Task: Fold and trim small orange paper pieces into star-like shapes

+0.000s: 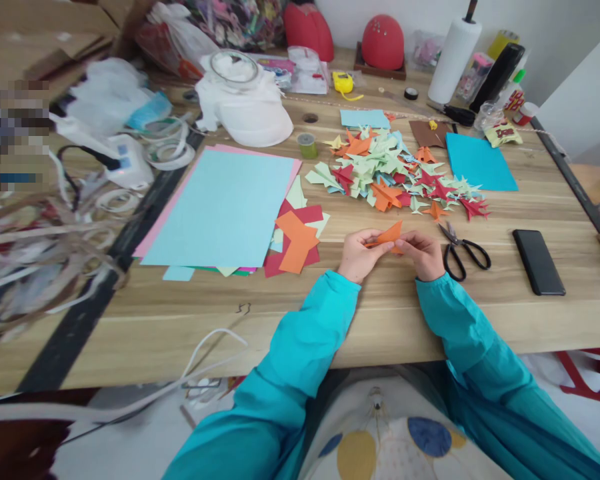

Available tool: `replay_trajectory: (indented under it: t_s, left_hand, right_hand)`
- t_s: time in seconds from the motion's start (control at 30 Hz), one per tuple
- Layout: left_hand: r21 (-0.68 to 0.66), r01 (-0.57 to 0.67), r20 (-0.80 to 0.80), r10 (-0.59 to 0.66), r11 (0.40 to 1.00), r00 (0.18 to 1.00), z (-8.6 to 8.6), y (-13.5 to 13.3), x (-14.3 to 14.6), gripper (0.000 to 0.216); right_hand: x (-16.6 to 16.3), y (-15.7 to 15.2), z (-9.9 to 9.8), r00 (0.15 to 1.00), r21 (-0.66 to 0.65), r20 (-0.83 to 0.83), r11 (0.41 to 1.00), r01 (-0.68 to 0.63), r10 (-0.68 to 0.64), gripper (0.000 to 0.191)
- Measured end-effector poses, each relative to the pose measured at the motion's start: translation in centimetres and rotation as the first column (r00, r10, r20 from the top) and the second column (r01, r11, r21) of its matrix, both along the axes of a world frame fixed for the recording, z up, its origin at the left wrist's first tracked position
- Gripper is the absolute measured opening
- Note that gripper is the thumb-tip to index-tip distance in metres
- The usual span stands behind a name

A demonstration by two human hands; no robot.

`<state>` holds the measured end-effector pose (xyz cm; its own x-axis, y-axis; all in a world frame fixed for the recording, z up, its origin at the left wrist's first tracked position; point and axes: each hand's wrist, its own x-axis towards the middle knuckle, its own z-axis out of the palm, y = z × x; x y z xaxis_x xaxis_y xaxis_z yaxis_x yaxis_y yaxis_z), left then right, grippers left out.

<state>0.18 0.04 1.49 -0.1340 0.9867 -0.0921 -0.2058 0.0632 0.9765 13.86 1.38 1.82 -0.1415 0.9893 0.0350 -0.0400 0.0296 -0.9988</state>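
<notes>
My left hand (361,253) and my right hand (424,254) meet over the wooden table (330,313), both pinching a partly folded piece of orange paper (389,235) between them. Just beyond my hands lies a heap of several folded paper cranes (395,179) in green, red, orange and blue. Black scissors (461,251) lie right of my right hand. Loose red and orange paper squares (297,241) lie left of my left hand.
A stack of large light blue and pink sheets (220,207) lies to the left. A black phone (538,261) lies at the right, a blue sheet (480,163) beyond it. Tape rolls (170,150), bags, a paper towel roll (454,59) and red balloons (383,41) crowd the back.
</notes>
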Motion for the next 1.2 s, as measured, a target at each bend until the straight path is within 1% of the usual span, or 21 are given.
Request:
replay_trajectory:
  t_s: [0.13,0.23,0.33,0.43,0.53,0.63,0.7,0.87,0.97,1.03,1.1,1.2]
  left_hand:
    - [-0.003,0.028,0.041,-0.028,1.0,0.999,0.1,0.0,0.0,0.04]
    - [-0.014,0.052,0.068,-0.051,0.999,0.996,0.1,0.0,0.1,0.043]
    - [-0.023,0.04,0.059,-0.039,0.999,0.997,0.1,-0.1,0.1,0.041]
    - [-0.017,0.025,0.022,-0.024,1.0,0.999,0.1,-0.1,0.0,0.04]
    - [-0.013,0.026,-0.003,-0.026,1.0,1.0,0.2,-0.1,0.0,0.038]
    - [-0.006,0.037,-0.002,-0.037,0.999,0.999,0.2,-0.2,0.0,0.038]
    - [-0.002,0.053,0.008,-0.053,0.999,0.999,0.4,-0.2,0.0,0.039]
    - [0.019,0.026,-0.032,-0.026,0.999,0.999,0.5,-0.2,0.0,0.031]
    - [0.001,0.032,0.034,-0.032,0.999,0.999,0.3,-0.1,0.0,0.033]
    - [-0.024,0.015,0.081,-0.013,1.0,0.997,0.1,0.0,0.0,0.036]
    - [-0.034,-0.012,0.099,0.015,0.999,0.995,-0.1,0.1,0.0,0.036]
    - [-0.017,-0.043,0.102,0.044,0.999,0.994,-0.2,0.2,0.1,0.034]
  right_hand:
    - [0.1,0.2,-0.1,0.999,-0.007,-0.029,1.0,0.016,-0.016,0.019]
    - [0.1,0.3,-0.2,1.0,0.002,-0.011,1.0,0.028,-0.028,0.018]
    - [0.0,0.2,-0.1,1.0,0.001,0.003,1.0,0.017,-0.017,0.019]
    - [0.0,0.2,-0.1,1.0,-0.029,-0.019,1.0,-0.011,0.011,0.02]
    - [0.1,0.3,-0.4,0.996,-0.081,-0.077,0.995,-0.05,0.043,0.02]
    - [0.2,0.5,-0.6,0.991,-0.133,-0.119,0.988,-0.082,0.066,0.022]
    - [0.3,0.5,-0.6,0.991,-0.144,-0.123,0.987,-0.075,0.057,0.023]
    - [0.4,0.5,-0.7,0.994,-0.131,-0.095,0.99,-0.057,0.044,0.024]
    - [0.5,0.6,-1.1,0.99,-0.13,-0.117,0.987,-0.096,0.081,0.024]
    - [0.5,0.7,-1.3,0.987,-0.114,-0.128,0.987,-0.114,0.099,0.024]
    - [0.4,0.6,-1.2,0.988,-0.093,-0.124,0.99,-0.106,0.094,0.025]
    - [0.2,0.4,-0.7,0.993,-0.089,-0.095,0.993,-0.075,0.067,0.028]
